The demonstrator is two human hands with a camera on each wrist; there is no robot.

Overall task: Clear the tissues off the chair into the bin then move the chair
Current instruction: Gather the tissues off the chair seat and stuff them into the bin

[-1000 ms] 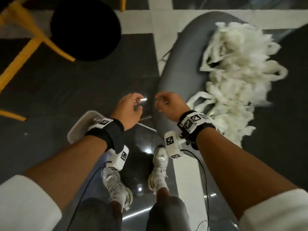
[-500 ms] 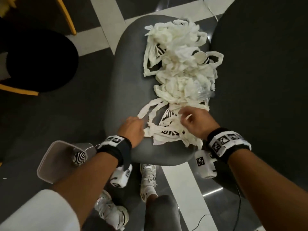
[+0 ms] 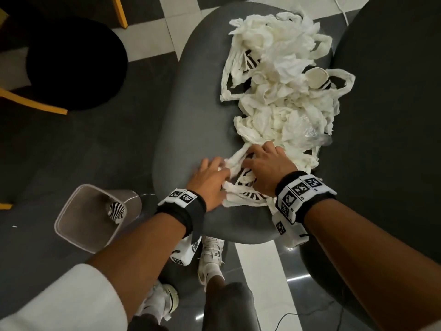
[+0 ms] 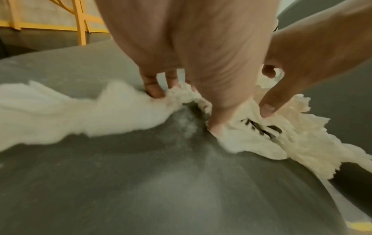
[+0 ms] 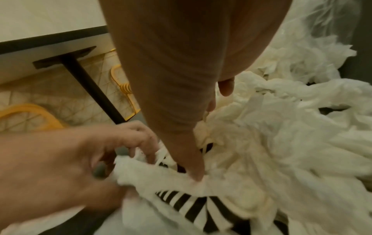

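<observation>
A heap of white tissues lies along the right side of the grey chair seat, with striped paper cups among them. At the heap's near end my left hand grips a bunch of tissue strands, thumb and fingers dug in. Right beside it, my right hand clutches the tissues over a striped cup, thumb pressed down. The two hands almost touch. The beige bin stands on the floor at the chair's near left corner, with a striped cup inside.
A black round stool with yellow legs stands far left. A large dark round seat borders the chair on the right. My feet in white shoes are at the chair's near edge. A thin cable trails on the floor.
My view swung from the floor beside the chair to above its seat. Both hands went from the chair's edge onto the near end of the tissue heap and closed in on it.
</observation>
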